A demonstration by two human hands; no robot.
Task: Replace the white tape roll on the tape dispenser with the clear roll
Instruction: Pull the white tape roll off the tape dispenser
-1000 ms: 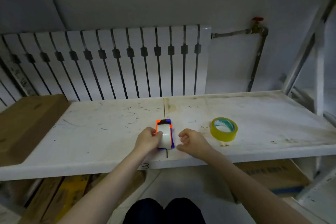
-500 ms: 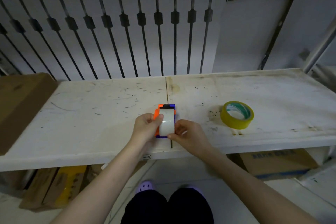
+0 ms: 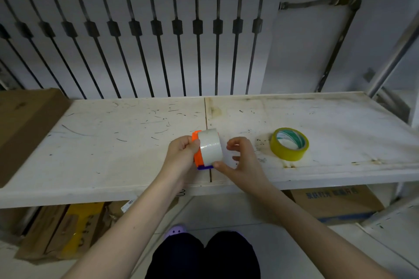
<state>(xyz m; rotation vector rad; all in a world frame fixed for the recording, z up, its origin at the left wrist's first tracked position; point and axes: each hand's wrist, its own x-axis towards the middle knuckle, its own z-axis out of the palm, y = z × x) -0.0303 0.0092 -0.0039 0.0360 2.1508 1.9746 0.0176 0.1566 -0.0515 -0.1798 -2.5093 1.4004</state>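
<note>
My left hand [image 3: 181,156] grips the orange and purple tape dispenser [image 3: 197,157], lifted a little above the white shelf [image 3: 113,142] near its front edge. The white tape roll [image 3: 210,146] sits in the dispenser, sticking out to the right. My right hand [image 3: 242,161] is at the roll's right side, thumb touching its lower edge, the other fingers curled and apart. The clear roll [image 3: 289,144], yellowish with a green and white core, lies flat on the shelf to the right of my hands.
A brown cardboard box [image 3: 25,124] lies on the shelf's left end. A white radiator [image 3: 140,41] and a pipe [image 3: 335,45] stand behind the shelf. More cardboard boxes [image 3: 335,201] sit on the floor underneath. A metal frame post [image 3: 394,56] rises at the right.
The dispenser has been lifted off the shelf and tilted, with the white roll now sticking out to the right. My right hand opened its fingers at the roll's side.
</note>
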